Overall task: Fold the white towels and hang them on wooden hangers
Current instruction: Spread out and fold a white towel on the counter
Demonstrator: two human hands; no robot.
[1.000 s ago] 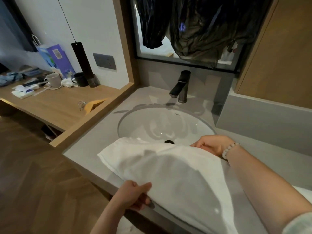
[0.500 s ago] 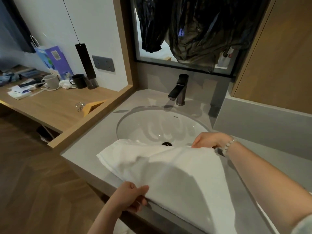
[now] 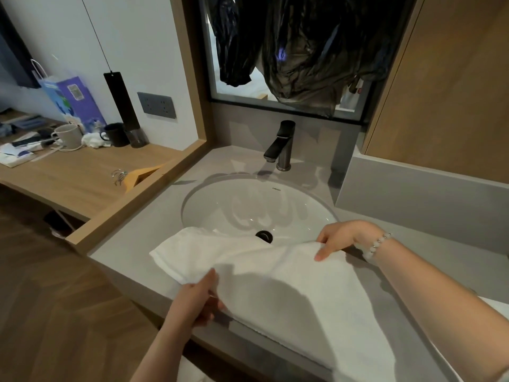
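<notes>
A white towel (image 3: 289, 288) lies folded over on the grey counter (image 3: 126, 244), across the front rim of the sink. My left hand (image 3: 197, 299) pinches its near edge at the counter's front. At the towel's far edge beside the drain, my right hand (image 3: 340, 237) grips the cloth, a bead bracelet on its wrist. Wooden hangers (image 3: 135, 176) with metal hooks lie on the wooden desk (image 3: 68, 183) to the left, partly hidden behind the desk's raised wooden border.
The white basin (image 3: 256, 208) has a dark faucet (image 3: 281, 147) behind it. Dark garments (image 3: 297, 45) hang above the mirror. Mugs, a purple bag (image 3: 74, 103) and papers sit at the desk's far left. A grey ledge (image 3: 413, 188) rises at right.
My right hand has lifted off the sink's edge and now grips the towel's far edge. The left hand has kept its hold, and the camera has drawn slightly nearer.
</notes>
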